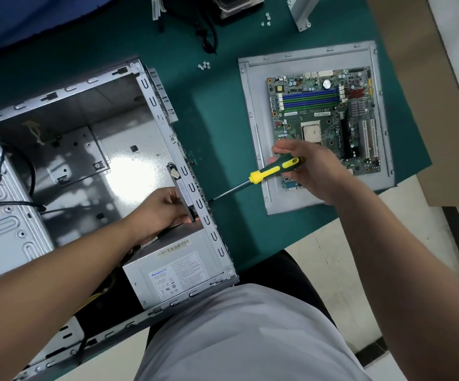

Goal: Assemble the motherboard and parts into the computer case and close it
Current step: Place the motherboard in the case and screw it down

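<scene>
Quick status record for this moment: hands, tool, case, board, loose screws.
left hand: inside the open grey metal computer case, gripping a flat dark part against its rear wall
right hand: gripping the green-and-yellow-handled screwdriver, tip at the rear wall's outside
power supply: silver box in the case corner
motherboard: green board lying on the grey side panel, outside the case
screws: small clusters on the green mat

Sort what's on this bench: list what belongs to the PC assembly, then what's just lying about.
In the job:
computer case
fan, held by left hand
screwdriver in right hand
power supply
motherboard on side panel
loose screws
heatsink

Lying about:
cardboard sheet
blue cloth
</scene>
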